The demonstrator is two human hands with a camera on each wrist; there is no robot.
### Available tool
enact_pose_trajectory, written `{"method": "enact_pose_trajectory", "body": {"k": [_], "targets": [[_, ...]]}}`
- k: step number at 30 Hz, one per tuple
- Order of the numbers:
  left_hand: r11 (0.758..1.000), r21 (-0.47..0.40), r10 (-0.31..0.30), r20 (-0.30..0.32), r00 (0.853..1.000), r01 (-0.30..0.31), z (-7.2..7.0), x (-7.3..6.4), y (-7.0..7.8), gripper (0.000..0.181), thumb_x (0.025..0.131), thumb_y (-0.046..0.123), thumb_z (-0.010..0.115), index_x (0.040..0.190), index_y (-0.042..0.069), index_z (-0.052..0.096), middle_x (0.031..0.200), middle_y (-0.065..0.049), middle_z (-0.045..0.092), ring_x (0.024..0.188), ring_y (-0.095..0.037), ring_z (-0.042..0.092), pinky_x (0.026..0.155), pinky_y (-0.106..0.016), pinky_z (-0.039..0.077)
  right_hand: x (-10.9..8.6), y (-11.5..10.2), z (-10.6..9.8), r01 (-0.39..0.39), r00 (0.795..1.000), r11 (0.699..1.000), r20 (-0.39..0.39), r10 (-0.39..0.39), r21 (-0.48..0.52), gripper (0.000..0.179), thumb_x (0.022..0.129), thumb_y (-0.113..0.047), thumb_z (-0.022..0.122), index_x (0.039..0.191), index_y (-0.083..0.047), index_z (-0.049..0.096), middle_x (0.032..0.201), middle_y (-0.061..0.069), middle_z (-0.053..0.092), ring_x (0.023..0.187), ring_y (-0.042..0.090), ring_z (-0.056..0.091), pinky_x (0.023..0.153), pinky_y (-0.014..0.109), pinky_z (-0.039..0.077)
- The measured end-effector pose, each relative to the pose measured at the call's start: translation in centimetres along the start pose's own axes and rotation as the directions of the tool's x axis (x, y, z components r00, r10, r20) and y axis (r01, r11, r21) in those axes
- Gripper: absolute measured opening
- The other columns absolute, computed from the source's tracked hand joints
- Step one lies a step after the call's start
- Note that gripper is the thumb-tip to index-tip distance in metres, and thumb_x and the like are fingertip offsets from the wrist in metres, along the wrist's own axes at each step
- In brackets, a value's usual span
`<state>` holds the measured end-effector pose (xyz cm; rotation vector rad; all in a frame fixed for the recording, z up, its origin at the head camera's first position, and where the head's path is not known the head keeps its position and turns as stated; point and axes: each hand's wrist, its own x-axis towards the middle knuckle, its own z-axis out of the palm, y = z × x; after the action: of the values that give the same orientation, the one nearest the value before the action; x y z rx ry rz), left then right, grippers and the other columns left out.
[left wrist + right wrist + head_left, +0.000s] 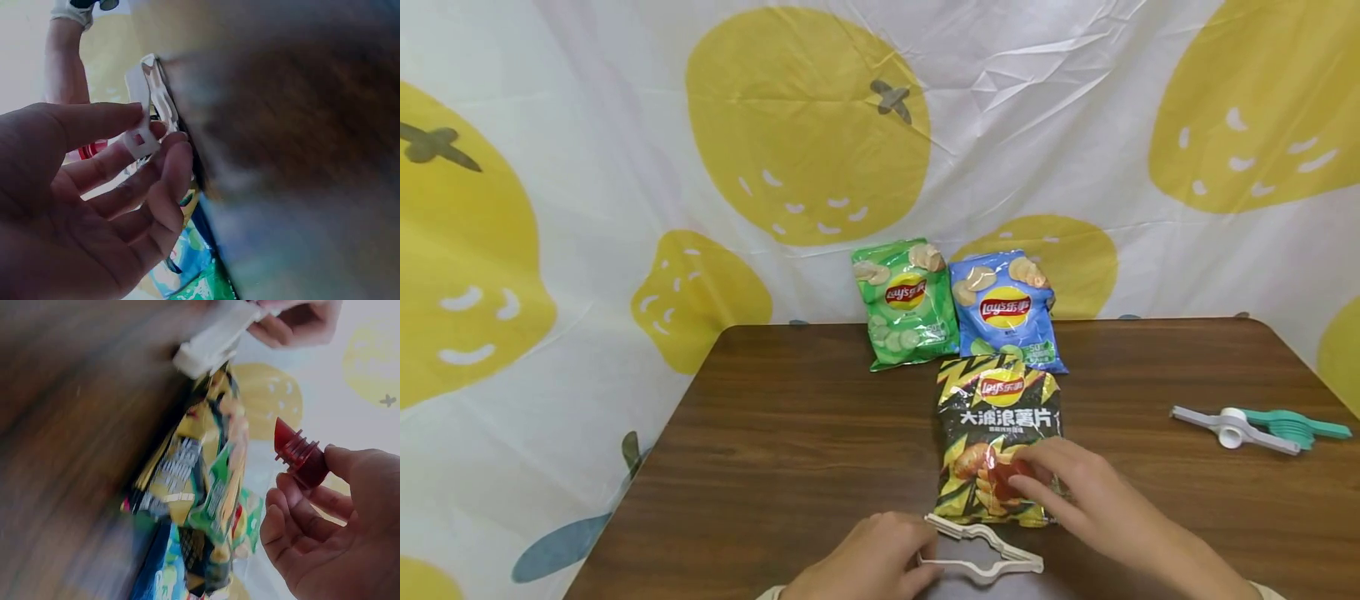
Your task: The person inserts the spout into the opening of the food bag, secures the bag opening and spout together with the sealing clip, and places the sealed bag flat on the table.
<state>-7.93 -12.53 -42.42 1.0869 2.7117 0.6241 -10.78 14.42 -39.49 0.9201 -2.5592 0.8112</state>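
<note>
My left hand (868, 554) grips one end of a white bag clip (985, 573) at the table's near edge. The clip's two long arms are spread apart, and its square-holed end (142, 142) shows at my fingers in the left wrist view. My right hand (1093, 500) pinches a red ribbed pouring spout (301, 455) with a slanted tip between thumb and fingers. In the head view the spout overlaps the lower part of a black and yellow chip bag (1000, 425), which lies face up just beyond the clip.
A green chip bag (906, 304) and a blue chip bag (1006, 308) stand at the table's back edge against the lemon-print cloth (808, 125). At the right lie a grey clip (1198, 419) with a white round spout and a teal clip (1292, 427).
</note>
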Motion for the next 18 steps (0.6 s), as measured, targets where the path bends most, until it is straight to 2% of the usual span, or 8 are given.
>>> {"method": "enact_pose_trajectory", "body": {"k": [3, 6, 8, 10, 12, 14, 15, 18], "targets": [[0.999, 0.031, -0.013, 0.024, 1.0, 0.012, 0.1, 0.1, 0.0, 0.017, 0.083, 0.03, 0.061, 0.067, 0.026, 0.056, 0.061, 0.018, 0.044, 0.053, 0.003, 0.041, 0.047, -0.014, 0.033, 0.2, 0.7, -0.4, -0.046, 0.999, 0.999, -0.009, 0.046, -0.011, 0.011, 0.085, -0.03, 0.061, 0.096, -0.03, 0.058, 0.081, -0.022, 0.049, 0.072, -0.003, 0.046, 0.061, 0.021, 0.046], [0.999, 0.021, -0.036, 0.063, 0.997, 0.035, -0.3, 0.3, 0.2, 0.014, 0.084, 0.029, 0.06, 0.071, 0.025, 0.058, 0.062, 0.019, 0.046, 0.054, 0.003, 0.042, 0.048, -0.015, 0.035, 0.4, 1.5, -0.9, -0.08, 0.996, 0.996, -0.028, 0.079, -0.033, 0.009, 0.085, -0.03, 0.06, 0.094, -0.03, 0.059, 0.081, -0.021, 0.05, 0.071, -0.002, 0.047, 0.061, 0.022, 0.046], [0.999, 0.005, -0.042, 0.049, 0.998, 0.042, -0.7, 0.6, 0.2, 0.013, 0.085, 0.029, 0.059, 0.072, 0.025, 0.058, 0.06, 0.019, 0.047, 0.053, 0.003, 0.043, 0.048, -0.015, 0.036, 0.4, 2.2, -1.1, -0.105, 0.994, 0.992, -0.039, 0.103, -0.064, 0.009, 0.086, -0.031, 0.058, 0.095, -0.029, 0.059, 0.082, -0.02, 0.052, 0.073, -0.002, 0.048, 0.063, 0.025, 0.046], [1.0, 0.004, -0.016, -0.038, 0.999, 0.016, -1.1, 1.0, 0.1, 0.014, 0.085, 0.029, 0.059, 0.072, 0.025, 0.058, 0.059, 0.019, 0.046, 0.051, 0.004, 0.041, 0.046, -0.013, 0.034, 0.5, 2.8, -1.3, -0.127, 0.991, 0.987, -0.059, 0.122, -0.099, 0.01, 0.088, -0.031, 0.056, 0.096, -0.028, 0.059, 0.086, -0.017, 0.053, 0.078, 0.001, 0.049, 0.067, 0.028, 0.046], [1.0, -0.006, 0.001, -0.154, 0.988, -0.002, -1.8, 1.5, -0.2, 0.014, 0.085, 0.029, 0.058, 0.072, 0.024, 0.058, 0.058, 0.019, 0.046, 0.05, 0.005, 0.041, 0.046, -0.011, 0.034, 0.5, 3.3, -1.5, -0.156, 0.987, 0.979, -0.069, 0.148, -0.13, 0.013, 0.09, -0.031, 0.053, 0.098, -0.025, 0.06, 0.091, -0.012, 0.054, 0.084, 0.006, 0.05, 0.072, 0.034, 0.045], [1.0, -0.02, 0.014, -0.284, 0.959, -0.021, -2.5, 2.3, -0.8, 0.015, 0.086, 0.029, 0.058, 0.072, 0.023, 0.058, 0.057, 0.017, 0.047, 0.047, 0.005, 0.04, 0.043, -0.011, 0.033, 0.6, 3.9, -1.5, -0.168, 0.983, 0.976, -0.093, 0.156, -0.142, 0.013, 0.091, -0.029, 0.052, 0.097, -0.021, 0.06, 0.1, -0.001, 0.054, 0.093, 0.016, 0.05, 0.076, 0.042, 0.043], [0.999, -0.043, 0.0, -0.326, 0.945, -0.015, -2.8, 2.7, -1.1, 0.016, 0.087, 0.03, 0.057, 0.073, 0.023, 0.058, 0.058, 0.017, 0.048, 0.047, 0.005, 0.041, 0.043, -0.011, 0.034, 0.6, 4.1, -1.5, -0.185, 0.98, 0.973, -0.096, 0.173, -0.136, 0.015, 0.092, -0.028, 0.05, 0.097, -0.019, 0.06, 0.104, 0.004, 0.053, 0.097, 0.021, 0.049, 0.078, 0.046, 0.041], [0.991, -0.135, -0.066, -0.404, 0.912, 0.012, -3.7, 4.3, -2.2, 0.016, 0.089, 0.033, 0.054, 0.079, 0.022, 0.059, 0.062, 0.014, 0.052, 0.048, 0.001, 0.045, 0.043, -0.014, 0.037, 0.7, 4.5, -1.4, -0.232, 0.97, 0.967, -0.097, 0.222, -0.105, 0.018, 0.094, -0.027, 0.045, 0.095, -0.016, 0.058, 0.114, 0.014, 0.049, 0.103, 0.032, 0.047, 0.08, 0.054, 0.039]]}}
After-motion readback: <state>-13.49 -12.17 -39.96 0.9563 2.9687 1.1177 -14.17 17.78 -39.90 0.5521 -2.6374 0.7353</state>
